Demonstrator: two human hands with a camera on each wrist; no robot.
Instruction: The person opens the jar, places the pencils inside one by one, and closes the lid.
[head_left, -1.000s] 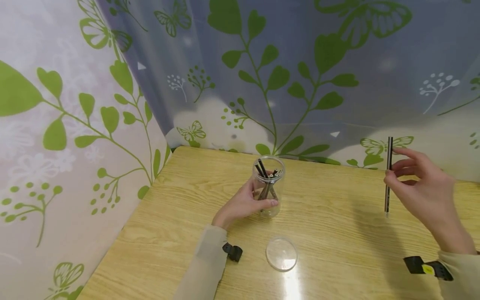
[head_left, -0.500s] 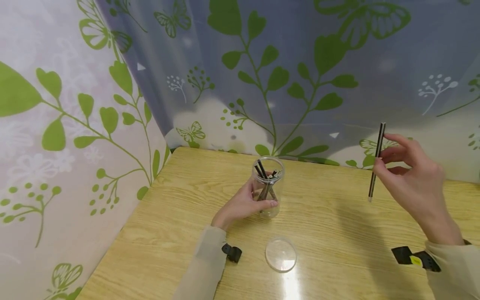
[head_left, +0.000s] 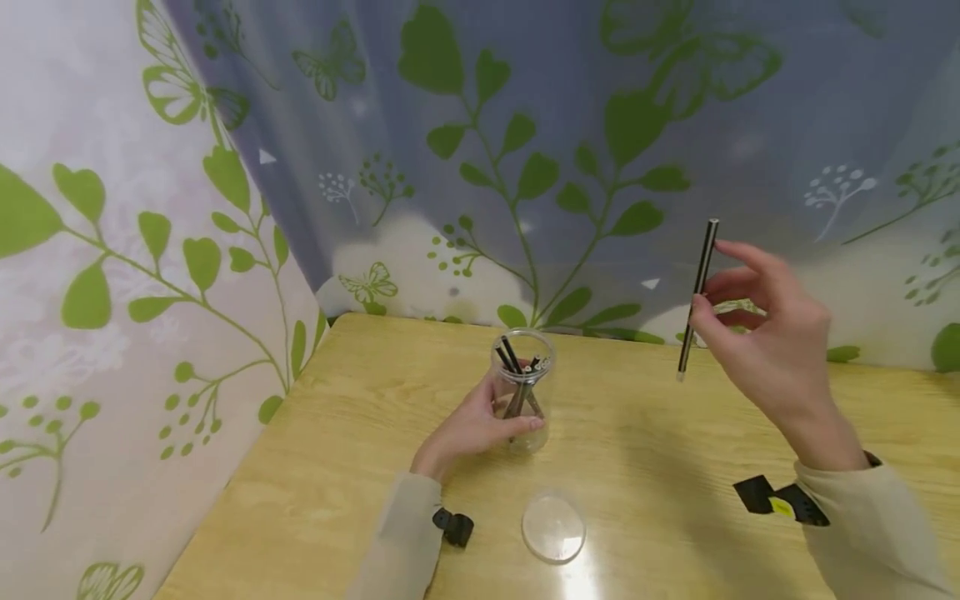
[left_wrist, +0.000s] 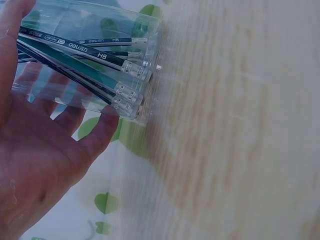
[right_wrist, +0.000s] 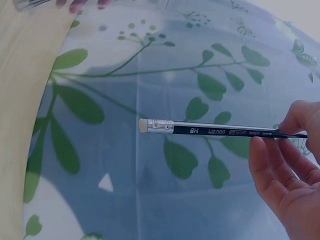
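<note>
On the table, my left hand [head_left: 472,421] grips a clear plastic jar [head_left: 542,400] with its fingers and thumb around the side. Several dark striped pencils [left_wrist: 95,52] lean inside the jar, eraser ends down at its base in the left wrist view. Up to the right, my right hand [head_left: 780,350] pinches one pencil [head_left: 703,275] between thumb and fingers, well above the table and apart from the jar. That pencil stands nearly upright, tilted slightly, its pale eraser [right_wrist: 143,125] pointing down. A round clear lid [head_left: 553,528] lies flat in front of the jar.
The wooden table [head_left: 300,500] backs onto a blue-grey curtain [head_left: 465,192] printed with green leaves and butterflies. A pale, similarly printed cloth [head_left: 150,367] hangs along the left edge.
My right hand has moved left and upward with the pencil, closer to the jar. The left hand keeps its hold on the jar. The head view has tilted slightly.
</note>
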